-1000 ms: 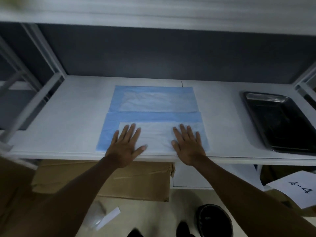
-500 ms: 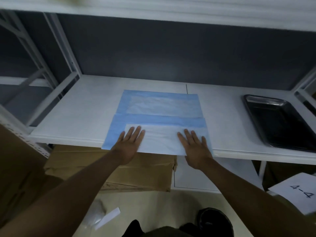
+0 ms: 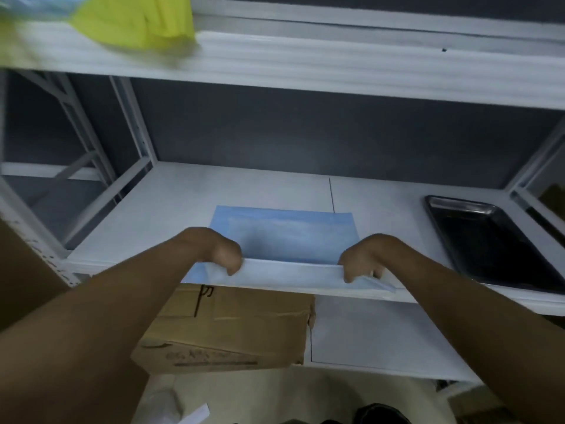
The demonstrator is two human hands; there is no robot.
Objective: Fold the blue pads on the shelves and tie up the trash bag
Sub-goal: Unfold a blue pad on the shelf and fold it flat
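A blue pad (image 3: 287, 232) lies on the white middle shelf (image 3: 189, 203), its near part folded over and showing the white underside along the shelf's front edge. My left hand (image 3: 214, 250) grips the folded near edge at its left end, fingers curled under and thumb on top. My right hand (image 3: 363, 260) grips the same edge at its right end, where the blue layers fan out. The near edge is raised a little off the shelf. No trash bag can be identified with certainty.
A dark metal tray (image 3: 492, 240) sits at the right of the same shelf. A yellow-green bundle (image 3: 134, 19) lies on the upper shelf (image 3: 336, 62). Below are a cardboard box (image 3: 232, 328) and a lower white shelf (image 3: 367, 335). White uprights (image 3: 134, 127) frame the left side.
Both hands went from lying flat on the pad's white fold to curling round its near edge and lifting it. The view tilted upward, bringing the upper shelf into sight.
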